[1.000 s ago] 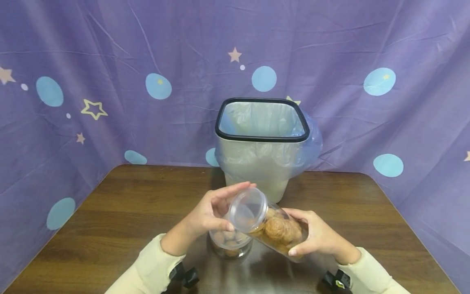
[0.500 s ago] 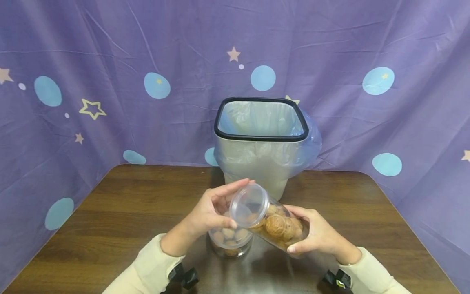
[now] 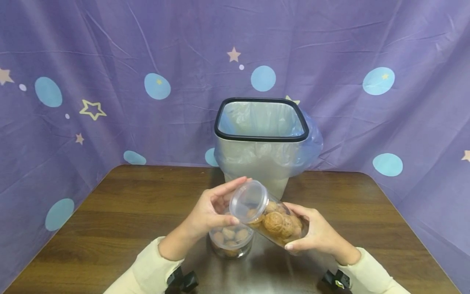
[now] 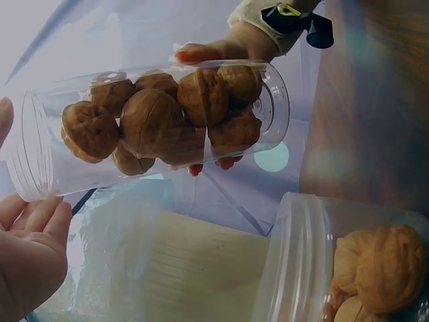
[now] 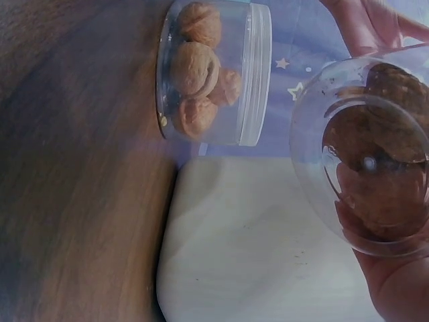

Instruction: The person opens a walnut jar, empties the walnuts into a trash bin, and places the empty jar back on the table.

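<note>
A clear plastic jar of walnuts (image 3: 280, 224) is held tilted above the table, its lid (image 3: 249, 202) up and to the left. My left hand (image 3: 202, 214) grips the lid, thumb in front and fingers on the far side. Around the lower end of the jar, my right hand (image 3: 319, 232) holds on with thumb and fingers. In the left wrist view several walnuts (image 4: 151, 121) show through the jar wall. A second clear jar (image 3: 232, 247) with walnuts inside stands upright on the table, below and partly behind the lid; its lid (image 5: 257, 74) is on.
Behind the hands a pale bin (image 3: 264, 171) stands on the wooden table (image 3: 154, 200). A black rim (image 3: 262, 139) and a bluish plastic liner (image 3: 312, 139) top it. A purple patterned curtain (image 3: 176, 126) hangs behind and at both sides.
Both hands have lifted the tilted jar slightly, uncovering more of the jar on the table. Their hold looks the same.
</note>
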### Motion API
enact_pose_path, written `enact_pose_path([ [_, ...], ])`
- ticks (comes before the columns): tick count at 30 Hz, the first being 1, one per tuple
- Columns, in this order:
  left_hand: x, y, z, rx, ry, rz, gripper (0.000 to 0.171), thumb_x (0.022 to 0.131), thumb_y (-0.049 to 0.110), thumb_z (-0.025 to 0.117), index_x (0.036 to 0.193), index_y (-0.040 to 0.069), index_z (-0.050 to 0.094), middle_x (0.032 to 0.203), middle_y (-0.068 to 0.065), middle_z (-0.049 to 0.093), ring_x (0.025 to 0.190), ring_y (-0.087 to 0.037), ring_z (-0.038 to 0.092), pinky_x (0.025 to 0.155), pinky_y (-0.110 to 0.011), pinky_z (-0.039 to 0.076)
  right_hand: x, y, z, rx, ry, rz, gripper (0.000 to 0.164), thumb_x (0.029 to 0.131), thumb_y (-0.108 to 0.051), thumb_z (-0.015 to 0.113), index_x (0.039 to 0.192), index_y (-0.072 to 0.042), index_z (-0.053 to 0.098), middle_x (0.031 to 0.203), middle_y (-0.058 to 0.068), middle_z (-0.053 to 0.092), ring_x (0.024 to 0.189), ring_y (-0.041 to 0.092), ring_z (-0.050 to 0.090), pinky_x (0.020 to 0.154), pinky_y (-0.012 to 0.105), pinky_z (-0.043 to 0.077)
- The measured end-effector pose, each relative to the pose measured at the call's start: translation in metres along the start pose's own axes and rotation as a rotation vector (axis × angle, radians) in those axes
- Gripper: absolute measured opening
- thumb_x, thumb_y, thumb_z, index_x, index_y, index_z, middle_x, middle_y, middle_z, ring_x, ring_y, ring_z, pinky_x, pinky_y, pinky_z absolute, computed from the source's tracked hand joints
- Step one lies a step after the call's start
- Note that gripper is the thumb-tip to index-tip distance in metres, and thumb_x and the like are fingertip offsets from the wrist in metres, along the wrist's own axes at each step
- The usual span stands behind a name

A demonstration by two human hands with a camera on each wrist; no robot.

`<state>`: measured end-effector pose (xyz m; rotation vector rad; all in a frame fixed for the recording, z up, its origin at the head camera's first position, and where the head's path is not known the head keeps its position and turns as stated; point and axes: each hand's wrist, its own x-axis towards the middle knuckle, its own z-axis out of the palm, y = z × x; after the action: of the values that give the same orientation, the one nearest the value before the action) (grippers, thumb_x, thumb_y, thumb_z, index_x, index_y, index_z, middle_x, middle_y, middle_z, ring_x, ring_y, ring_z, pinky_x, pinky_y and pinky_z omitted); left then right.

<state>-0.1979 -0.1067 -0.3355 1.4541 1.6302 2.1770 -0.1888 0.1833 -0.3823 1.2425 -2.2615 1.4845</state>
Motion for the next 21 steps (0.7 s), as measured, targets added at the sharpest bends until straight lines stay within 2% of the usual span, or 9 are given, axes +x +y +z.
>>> enact_pose_path([
  [6, -0.001, 0.001, 0.003, 0.019, 0.064, -0.028, 0.079, 0.079, 0.016, 0.077, 0.135, -0.017, 0.032, 0.136, -0.002, 0.053, 0.117, -0.015, 0.056, 0.094, -0.028, 0.047, 0.0, 0.0, 0.001, -0.029, 0.028, 0.039, 0.082, 0.055, -0.012, 0.088, 0.126, 0.009, 0.052, 0.114, 0.012, 0.066, 0.099, 0.007, 0.06, 0.087, 0.018, 0.047],
  [9, -0.001, 0.002, 0.005, 0.035, 0.108, -0.066, 0.081, 0.077, 0.018, 0.078, 0.135, -0.016, 0.034, 0.136, -0.003, 0.053, 0.116, -0.015, 0.057, 0.094, -0.028, 0.047, 0.0, 0.0, 0.001, -0.042, 0.041, 0.056, 0.083, 0.054, -0.012, 0.088, 0.126, 0.009, 0.052, 0.112, 0.016, 0.066, 0.099, 0.007, 0.06, 0.087, 0.019, 0.047],
  [13, 0.0, 0.004, 0.008, 0.068, 0.18, -0.14, 0.084, 0.074, 0.023, 0.08, 0.137, -0.012, 0.036, 0.138, -0.015, 0.049, 0.119, -0.016, 0.055, 0.097, -0.029, 0.045, 0.0, -0.002, 0.003, -0.069, 0.064, 0.08, 0.083, 0.054, -0.013, 0.088, 0.126, 0.008, 0.052, 0.111, 0.018, 0.066, 0.098, 0.007, 0.06, 0.086, 0.019, 0.048],
  [16, 0.0, 0.004, 0.009, 0.083, 0.217, -0.17, 0.085, 0.074, 0.024, 0.081, 0.137, -0.011, 0.037, 0.139, -0.024, 0.044, 0.122, -0.017, 0.052, 0.098, -0.029, 0.044, 0.001, -0.003, 0.004, -0.086, 0.085, 0.095, 0.083, 0.055, -0.013, 0.089, 0.126, 0.007, 0.052, 0.11, 0.018, 0.066, 0.096, 0.007, 0.06, 0.084, 0.019, 0.048],
  [21, 0.0, 0.004, 0.011, 0.092, 0.257, -0.192, 0.082, 0.074, 0.022, 0.08, 0.136, -0.012, 0.038, 0.139, -0.027, 0.042, 0.122, -0.018, 0.051, 0.098, -0.029, 0.044, 0.0, -0.002, 0.007, -0.097, 0.113, 0.118, 0.082, 0.055, -0.013, 0.089, 0.126, 0.006, 0.053, 0.109, 0.017, 0.066, 0.094, 0.007, 0.06, 0.082, 0.019, 0.049],
])
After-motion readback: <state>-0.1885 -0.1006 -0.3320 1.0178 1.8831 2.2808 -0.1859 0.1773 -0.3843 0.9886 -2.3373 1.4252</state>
